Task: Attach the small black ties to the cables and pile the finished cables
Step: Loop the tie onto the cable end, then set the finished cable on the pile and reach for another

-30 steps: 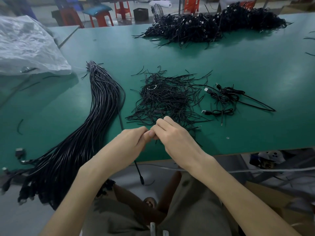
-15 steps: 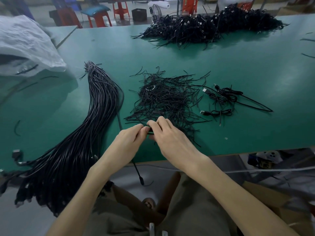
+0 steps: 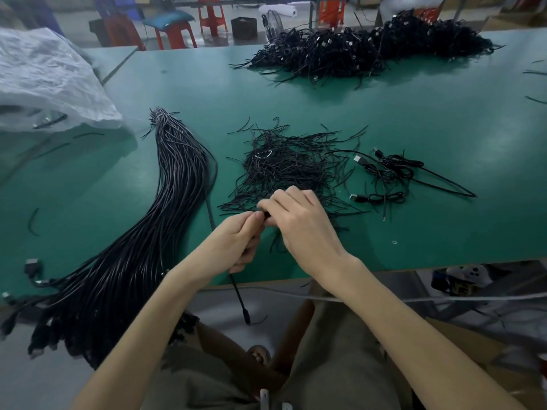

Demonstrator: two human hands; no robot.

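Head view: the left hand [image 3: 233, 247] is curled round a single black cable [image 3: 238, 291], with thumb and forefinger pinched together at the top. The right hand [image 3: 305, 226] meets it fingertip to fingertip and pinches a short black strand [image 3: 266, 215] at that spot; whether this strand is a tie or part of the cable cannot be told. Both hands are low over the near part of the green tabletop [image 3: 444, 128].

Below the left hand, the cable hangs past the tabletop's front edge, its plug end down between the person's knees. Above the hand, the cable runs up and left to the bundle.

Just beyond the right hand's fingers lies a loose heap of small black ties [image 3: 290, 170]. Left of the hands, a thick bundle of long black cables [image 3: 142, 247] curves from mid-tabletop down over the near left edge. Right of the heap, a few coiled cables [image 3: 384, 173] with plugs lie together. At the far edge sits a large pile of coiled cables [image 3: 370, 48]. A crumpled clear plastic bag [image 3: 44, 84] occupies the far left corner. Red stools [image 3: 211, 14] stand on the floor behind the tabletop.
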